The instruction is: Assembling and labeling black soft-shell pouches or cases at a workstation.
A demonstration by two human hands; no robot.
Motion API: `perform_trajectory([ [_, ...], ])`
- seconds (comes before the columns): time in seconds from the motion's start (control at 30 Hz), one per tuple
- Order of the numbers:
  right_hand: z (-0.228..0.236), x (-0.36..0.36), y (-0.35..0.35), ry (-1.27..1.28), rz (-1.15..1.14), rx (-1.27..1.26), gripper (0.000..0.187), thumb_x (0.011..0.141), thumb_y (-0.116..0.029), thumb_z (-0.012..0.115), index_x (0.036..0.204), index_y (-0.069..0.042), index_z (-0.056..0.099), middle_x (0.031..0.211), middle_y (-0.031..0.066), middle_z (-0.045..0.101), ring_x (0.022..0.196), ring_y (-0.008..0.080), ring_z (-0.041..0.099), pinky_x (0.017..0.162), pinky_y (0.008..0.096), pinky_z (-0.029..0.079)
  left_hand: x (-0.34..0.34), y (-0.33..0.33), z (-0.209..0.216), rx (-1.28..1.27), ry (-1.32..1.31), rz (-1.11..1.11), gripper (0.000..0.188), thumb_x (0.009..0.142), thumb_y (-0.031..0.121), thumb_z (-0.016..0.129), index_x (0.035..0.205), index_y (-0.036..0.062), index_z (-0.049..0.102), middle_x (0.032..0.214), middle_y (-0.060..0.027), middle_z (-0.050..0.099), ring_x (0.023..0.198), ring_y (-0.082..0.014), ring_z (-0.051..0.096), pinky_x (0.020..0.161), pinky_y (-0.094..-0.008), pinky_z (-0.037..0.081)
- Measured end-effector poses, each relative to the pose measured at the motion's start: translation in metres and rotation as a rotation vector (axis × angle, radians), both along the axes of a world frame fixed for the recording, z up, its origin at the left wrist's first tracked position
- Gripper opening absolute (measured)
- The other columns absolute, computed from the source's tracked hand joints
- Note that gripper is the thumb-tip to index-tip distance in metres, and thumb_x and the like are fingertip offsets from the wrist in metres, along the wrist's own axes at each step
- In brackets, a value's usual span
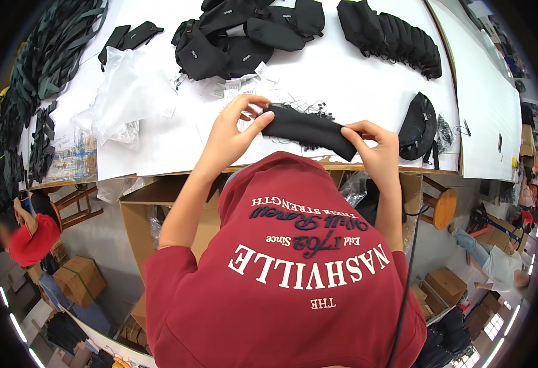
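A long black fabric pouch (309, 130) is stretched between my two hands above the white table, sloping down to the right. My left hand (237, 134) pinches its left end between thumb and fingers. My right hand (379, 147) grips its right end, with the thumb on top. Behind the pouch lies a tangle of thin black cords (321, 110), partly hidden by it. Several white paper tags (226, 89) are scattered beyond my left hand.
A heap of black bags (238, 40) lies at the table's far side, with a row of black pouches (391, 37) to its right. A black bag (417, 126) sits at right. Clear plastic bags (125, 92) and dark straps (54, 49) lie left.
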State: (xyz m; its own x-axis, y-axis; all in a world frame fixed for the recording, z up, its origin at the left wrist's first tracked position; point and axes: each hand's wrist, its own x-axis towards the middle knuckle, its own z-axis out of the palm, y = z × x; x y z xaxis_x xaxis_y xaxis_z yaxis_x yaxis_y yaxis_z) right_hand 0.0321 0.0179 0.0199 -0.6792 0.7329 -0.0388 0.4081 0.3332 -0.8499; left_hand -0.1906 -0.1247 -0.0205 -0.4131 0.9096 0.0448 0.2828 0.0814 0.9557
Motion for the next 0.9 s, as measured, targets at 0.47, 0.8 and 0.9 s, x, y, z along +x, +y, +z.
perform_trajectory([
  [0.47, -0.037, -0.038, -0.031, 0.277, -0.136, -0.024, 0.014, 0.081, -0.010, 0.069, 0.093, -0.003, 0.068, 0.080, 0.0070, 0.066, 0.070, 0.0126, 0.060, 0.064, 0.0244, 0.047, 0.014, 0.022, -0.045, 0.054, -0.923, 0.221, 0.064, 0.080, 0.019, 0.069, 0.133, 0.0147, 0.033, 0.122, -0.0089, 0.043, 0.107, -0.0216, 0.050, 0.086, -0.0381, 0.045],
  [0.8, -0.024, -0.030, -0.016, 0.125, 0.270, 0.529, 0.039, 0.066, -0.008, 0.075, 0.102, -0.021, 0.069, 0.113, 0.0079, 0.059, 0.089, 0.0244, 0.063, 0.071, 0.0325, 0.053, 0.016, 0.017, -0.049, -0.049, -1.039, 0.282, 0.062, 0.079, 0.024, 0.068, 0.129, 0.0101, 0.033, 0.117, -0.0117, 0.046, 0.107, -0.0238, 0.051, 0.083, -0.0403, 0.049],
  [0.9, -0.027, -0.026, -0.016, 0.186, 0.268, 0.540, 0.033, 0.065, -0.007, 0.075, 0.095, -0.019, 0.071, 0.112, 0.0077, 0.060, 0.085, 0.0232, 0.064, 0.068, 0.0312, 0.054, 0.013, 0.015, -0.051, -0.087, -1.069, 0.240, 0.057, 0.081, 0.025, 0.067, 0.126, 0.0094, 0.036, 0.118, -0.0119, 0.046, 0.106, -0.0237, 0.051, 0.081, -0.0395, 0.051],
])
